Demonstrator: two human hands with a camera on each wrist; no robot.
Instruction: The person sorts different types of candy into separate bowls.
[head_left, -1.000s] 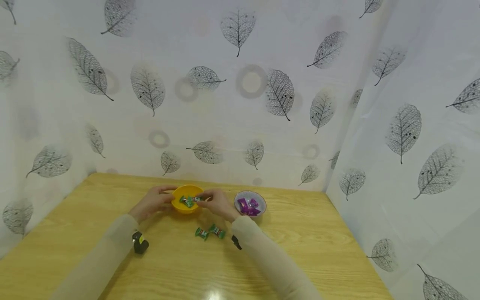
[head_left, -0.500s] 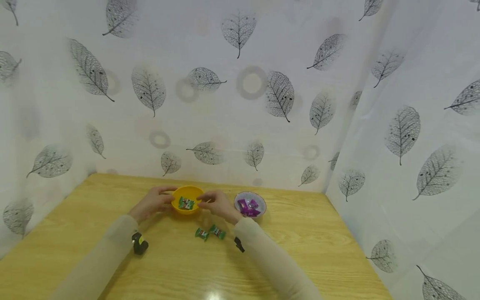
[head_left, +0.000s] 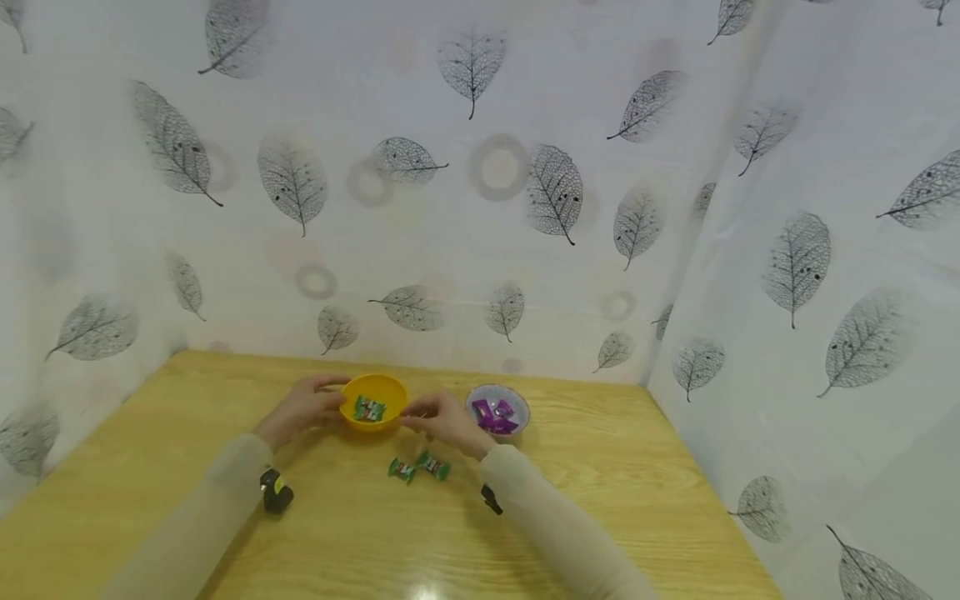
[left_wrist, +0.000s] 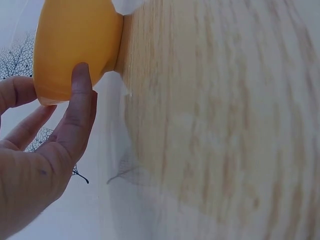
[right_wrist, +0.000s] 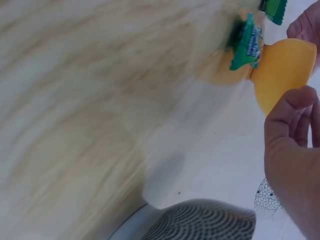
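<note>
My left hand (head_left: 303,408) holds the left side of a yellow bowl (head_left: 382,387). In the left wrist view, its fingers (left_wrist: 82,85) lie against the bowl's outer wall and rim. Green-wrapped candies (head_left: 369,409) lie inside the bowl. At the bowl's right side is my right hand (head_left: 448,423), its fingers loosely bent with nothing seen between them. Whether its fingertips touch the rim, I cannot tell. Two more green-wrapped candies, one on the left (head_left: 402,470) and one on the right (head_left: 433,466), lie on the table in front of the bowl.
A patterned bowl (head_left: 491,391) with purple-wrapped candies (head_left: 498,421) stands right of my right hand; its ridged outer wall (right_wrist: 200,220) shows in the right wrist view. The wooden table (head_left: 600,483) meets a leaf-print covering (head_left: 450,225) at the back and right.
My right hand has let go of a green-wrapped candy into the yellow bowl and drawn back slightly to the right and toward me. My left hand keeps its place on the bowl.
</note>
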